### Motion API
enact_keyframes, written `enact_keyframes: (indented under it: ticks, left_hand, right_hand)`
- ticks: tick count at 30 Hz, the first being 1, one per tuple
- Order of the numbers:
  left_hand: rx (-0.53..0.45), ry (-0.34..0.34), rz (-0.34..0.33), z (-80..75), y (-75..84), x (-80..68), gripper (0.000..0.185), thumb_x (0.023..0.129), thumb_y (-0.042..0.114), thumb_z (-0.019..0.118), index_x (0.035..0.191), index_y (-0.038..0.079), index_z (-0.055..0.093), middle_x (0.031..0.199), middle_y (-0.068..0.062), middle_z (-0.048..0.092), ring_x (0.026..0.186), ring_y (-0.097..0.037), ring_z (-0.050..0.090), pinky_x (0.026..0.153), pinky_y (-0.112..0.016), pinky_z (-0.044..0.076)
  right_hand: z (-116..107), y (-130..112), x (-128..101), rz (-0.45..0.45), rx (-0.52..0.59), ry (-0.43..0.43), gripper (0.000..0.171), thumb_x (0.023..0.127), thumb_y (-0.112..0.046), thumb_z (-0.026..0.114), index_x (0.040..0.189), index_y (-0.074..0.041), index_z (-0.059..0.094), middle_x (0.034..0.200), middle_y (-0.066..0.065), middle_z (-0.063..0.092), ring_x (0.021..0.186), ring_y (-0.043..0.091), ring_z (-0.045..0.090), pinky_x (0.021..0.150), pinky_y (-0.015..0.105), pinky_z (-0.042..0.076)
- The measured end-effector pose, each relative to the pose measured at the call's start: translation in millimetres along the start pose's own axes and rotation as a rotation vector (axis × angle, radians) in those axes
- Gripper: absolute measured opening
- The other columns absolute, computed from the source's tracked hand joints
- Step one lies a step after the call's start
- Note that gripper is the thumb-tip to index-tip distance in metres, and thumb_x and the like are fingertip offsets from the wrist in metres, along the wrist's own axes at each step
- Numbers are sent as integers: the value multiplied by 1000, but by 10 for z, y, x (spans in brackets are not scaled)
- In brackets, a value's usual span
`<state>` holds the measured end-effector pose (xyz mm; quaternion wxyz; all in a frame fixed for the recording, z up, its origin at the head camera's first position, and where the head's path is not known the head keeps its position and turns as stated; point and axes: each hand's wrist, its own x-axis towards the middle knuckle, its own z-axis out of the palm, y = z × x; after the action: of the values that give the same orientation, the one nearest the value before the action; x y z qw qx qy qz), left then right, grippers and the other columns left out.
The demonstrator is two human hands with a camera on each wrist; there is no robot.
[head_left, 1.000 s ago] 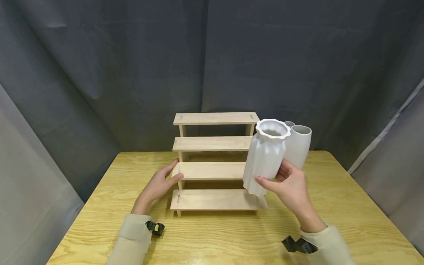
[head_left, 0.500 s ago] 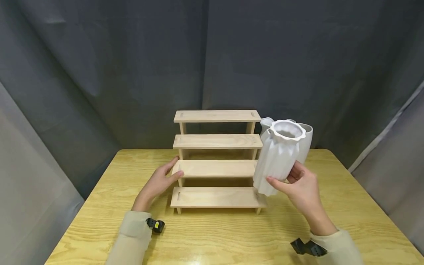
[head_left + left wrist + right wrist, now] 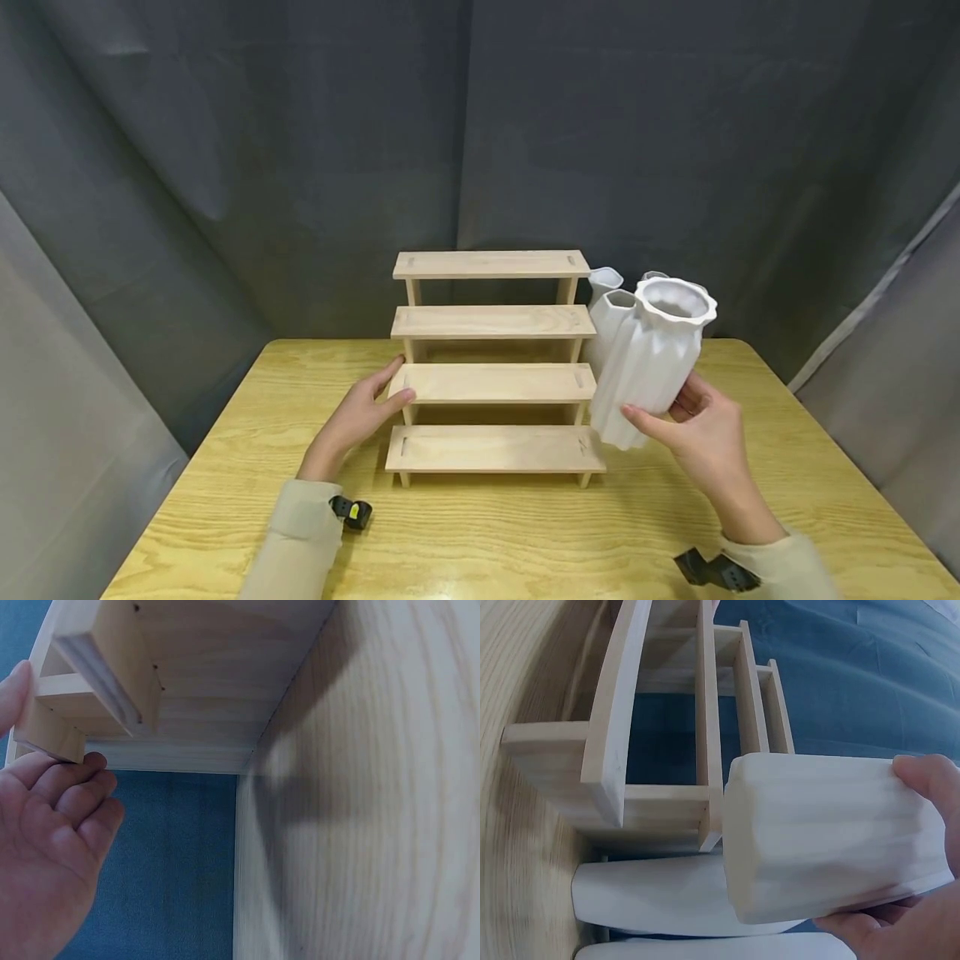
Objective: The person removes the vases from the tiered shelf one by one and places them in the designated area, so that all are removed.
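Note:
A four-tier wooden step shelf (image 3: 492, 383) stands on the table. My left hand (image 3: 356, 421) holds the left end of its second tier from the bottom. The thumb lies on top and the fingers are beneath the board, as the left wrist view shows. To the right of the shelf, my right hand (image 3: 705, 433) grips a white fluted vase (image 3: 648, 371) with a scalloped rim. That vase is raised and tilted, its mouth up and to the right. In the right wrist view, its base (image 3: 740, 847) faces the shelf.
Behind the held vase stand several white vases, among them a faceted one (image 3: 609, 329) and one with a flared rim (image 3: 604, 278). They are partly hidden. The wooden table (image 3: 480, 542) ends at a dark grey curtain (image 3: 337, 167).
My right hand has moved right with the fluted vase, away from the front of the shelf. The shelf's right end and the faceted vase now show. My left hand has stayed put.

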<state>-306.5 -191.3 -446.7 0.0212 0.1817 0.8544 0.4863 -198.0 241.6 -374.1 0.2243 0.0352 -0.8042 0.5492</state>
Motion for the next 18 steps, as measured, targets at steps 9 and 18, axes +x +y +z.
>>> enact_keyframes:
  ticks: [9,18]
  left_hand:
    - [-8,-6,4,-9,10,-9,81,96,51,59,157,9,25,161,-6,22,147,-30,19,117,-49,19]
    - [-17,-7,0,-11,0,-3,82,95,53,59,158,11,25,162,-3,21,147,-30,18,117,-49,19]
  right_hand:
    - [-58,67,-11,7,-23,14,65,73,-6,89,128,7,58,109,8,67,95,5,65,81,16,53]
    - [-73,260,11,23,-61,17,68,72,-10,90,130,5,58,116,19,65,95,2,64,80,15,52]
